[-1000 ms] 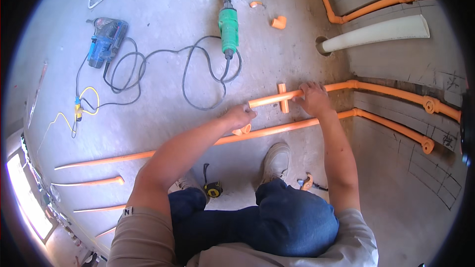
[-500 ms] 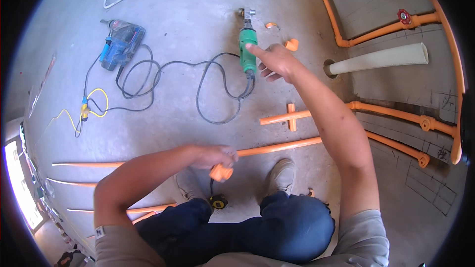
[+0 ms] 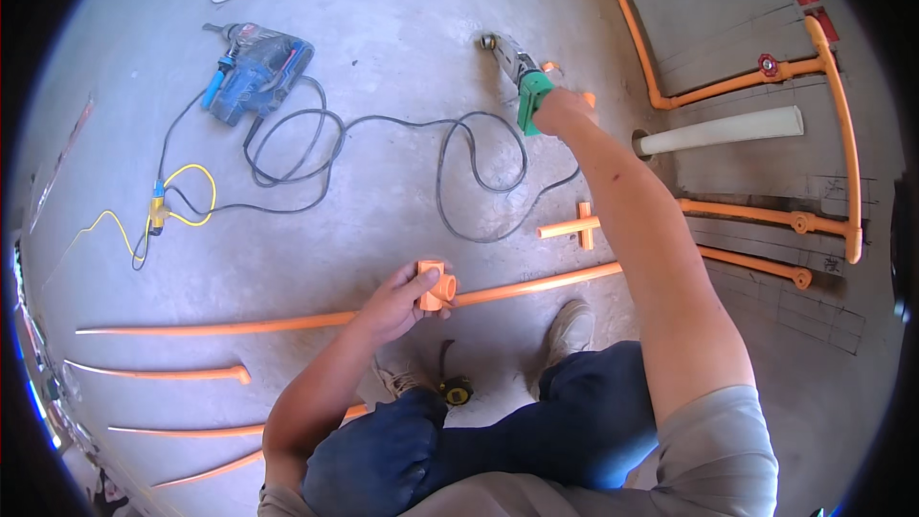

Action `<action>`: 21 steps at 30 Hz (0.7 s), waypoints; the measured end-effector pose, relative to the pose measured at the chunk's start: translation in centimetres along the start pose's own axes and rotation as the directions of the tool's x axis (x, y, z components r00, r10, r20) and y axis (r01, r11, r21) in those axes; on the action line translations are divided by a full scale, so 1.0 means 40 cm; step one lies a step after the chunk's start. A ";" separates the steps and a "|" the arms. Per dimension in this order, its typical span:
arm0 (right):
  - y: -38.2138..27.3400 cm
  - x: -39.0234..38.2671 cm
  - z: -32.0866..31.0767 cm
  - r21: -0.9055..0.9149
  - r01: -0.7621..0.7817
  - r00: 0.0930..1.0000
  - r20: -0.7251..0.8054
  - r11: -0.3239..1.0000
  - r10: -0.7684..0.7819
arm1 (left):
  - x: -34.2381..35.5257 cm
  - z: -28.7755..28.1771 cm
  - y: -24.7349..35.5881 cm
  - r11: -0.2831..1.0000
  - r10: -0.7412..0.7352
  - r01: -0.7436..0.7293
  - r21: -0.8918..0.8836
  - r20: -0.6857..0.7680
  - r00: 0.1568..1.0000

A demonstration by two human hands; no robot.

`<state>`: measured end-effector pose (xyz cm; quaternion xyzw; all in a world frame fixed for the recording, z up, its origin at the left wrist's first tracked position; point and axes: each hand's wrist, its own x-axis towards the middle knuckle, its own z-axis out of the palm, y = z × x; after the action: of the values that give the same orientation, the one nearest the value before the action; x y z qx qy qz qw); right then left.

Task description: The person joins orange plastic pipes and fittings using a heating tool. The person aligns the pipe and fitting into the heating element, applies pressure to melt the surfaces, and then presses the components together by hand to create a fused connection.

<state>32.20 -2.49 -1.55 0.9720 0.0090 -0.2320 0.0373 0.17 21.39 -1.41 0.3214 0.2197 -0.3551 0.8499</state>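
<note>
"What's closest in?"

"The tape measure [image 3: 456, 390], on the floor [image 3: 498, 364] between the shoes [image 3: 571, 330]. Beyond it, the left hand [image 3: 394, 304] grasps the orange tee fitting [image 3: 437, 289], a round mouth facing right. It has come up from beside the shoes to over the long orange pipe [image 3: 536, 288]; whether they touch, I can't tell."

"Past that?"

"Another pipe [image 3: 558, 230] crossing a short stub [image 3: 586, 240], toward the floor's right edge, where the wall [image 3: 737, 172] begins."

"What else has changed?"

"The right hand [image 3: 567, 115]. A moment ago it hung open by the green power tool [image 3: 533, 101]; now it's wrapped around the body, and the metal head [image 3: 513, 59] has swung leftward. Lifted clear or not, I can't tell."

"Meaning?"

"Both hands are taken, fitting in one, tool in the other, so neither is free for the pipes."

"And the blue drill [image 3: 258, 74]?"

"Toward the floor's left side, untouched."
</note>
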 end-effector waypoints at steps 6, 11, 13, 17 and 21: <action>0.049 -0.165 -0.027 0.647 -0.148 0.988 0.131 0.748 0.081 | 0.019 -0.055 0.103 0.922 0.252 -0.261 0.285 0.068 0.965; 0.136 -0.560 -0.201 0.988 -0.094 0.988 0.108 0.126 -0.108 | 0.139 0.034 0.163 0.002 0.452 -0.677 0.736 0.603 0.657; 0.191 -0.680 -0.256 0.991 -0.069 0.965 0.038 -0.115 -0.259 | 0.240 0.049 0.138 -0.023 0.233 -0.700 0.714 0.684 0.691; 0.279 -0.799 -0.312 0.911 -0.045 0.985 -0.028 0.409 0.171 | 0.301 0.105 0.073 -0.095 -0.627 -0.479 0.873 0.322 0.710; 0.323 -0.903 -0.269 0.897 0.044 0.960 -0.159 0.440 0.229 | 0.244 0.040 0.022 -0.223 -0.804 -0.518 0.826 0.145 0.577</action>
<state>5.27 -14.54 25.22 0.8651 -0.1636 -0.0711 -0.4688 7.41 16.23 -5.81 0.6071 -0.4889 -0.6016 0.1746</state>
